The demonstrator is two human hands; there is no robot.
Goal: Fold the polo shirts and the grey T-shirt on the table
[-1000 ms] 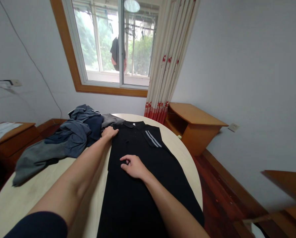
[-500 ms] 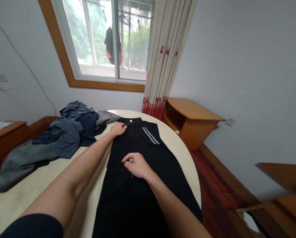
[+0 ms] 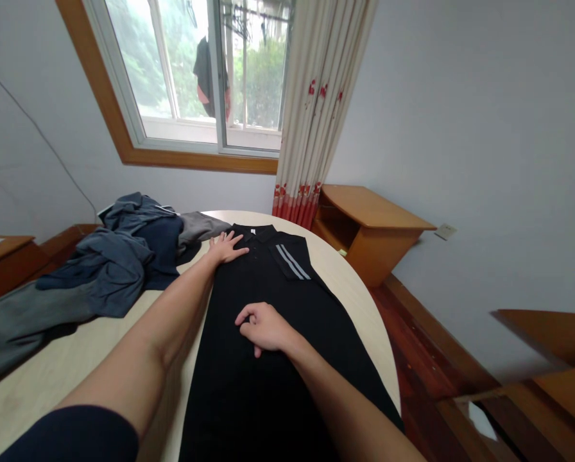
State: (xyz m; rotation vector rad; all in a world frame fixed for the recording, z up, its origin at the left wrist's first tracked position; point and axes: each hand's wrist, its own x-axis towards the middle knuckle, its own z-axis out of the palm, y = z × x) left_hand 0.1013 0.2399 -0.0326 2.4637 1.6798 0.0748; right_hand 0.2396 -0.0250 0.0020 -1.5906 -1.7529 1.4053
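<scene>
A black polo shirt (image 3: 287, 314) lies front up on a pale round-ended table (image 3: 359, 314), its collar toward the window. The sleeve on the right, with two grey stripes, is folded in over the chest. My left hand (image 3: 226, 248) rests with spread fingers on the shirt's left shoulder, just below the collar; the left sleeve is not visible. Over the middle of the shirt is my right hand (image 3: 266, 328), its fingers loosely curled and apart, holding nothing. Whether it touches the fabric I cannot tell.
A heap of grey and navy clothes (image 3: 119, 247) lies on the table's left side. Beyond the table's right edge stands a wooden cabinet (image 3: 378, 212) by the curtain (image 3: 311, 128). More wooden furniture (image 3: 552, 398) is at the lower right.
My left hand has spread its fingers and lies flatter on the shirt's shoulder. My right hand stays almost in place, and the view has shifted slightly.
</scene>
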